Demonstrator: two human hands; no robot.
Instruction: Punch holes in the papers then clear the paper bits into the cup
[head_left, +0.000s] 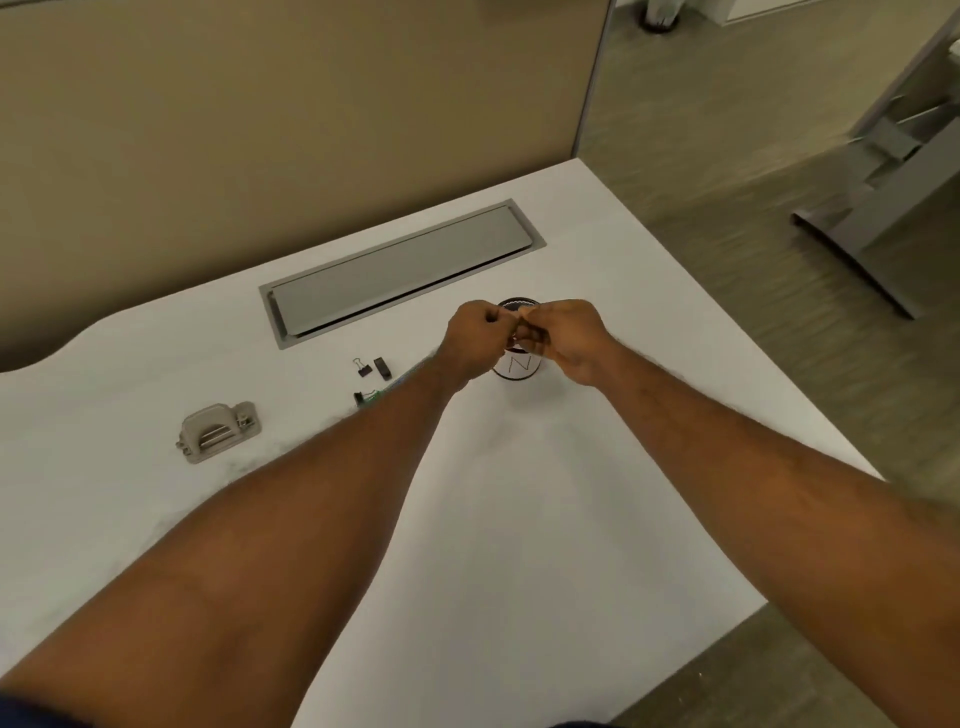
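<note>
A white cup (519, 366) with a dark rim and a pen mark on its side stands on the white desk (597, 519), mostly hidden behind my hands. My left hand (475, 340) and my right hand (569, 340) meet right above the cup's mouth, both with curled fingers and fingertips touching. A small pale speck, apparently paper bits (523, 312), shows in the pinch of my right fingertips. My left hand holds nothing that I can see. The grey hole punch (218, 431) lies on the desk far to the left, apart from both hands.
Three black binder clips (371, 368) lie left of my left wrist, next to a thin green-edged item (395, 382) half under my forearm. A grey cable hatch (405, 270) is set into the desk behind. The desk's edge runs along the right, with floor beyond.
</note>
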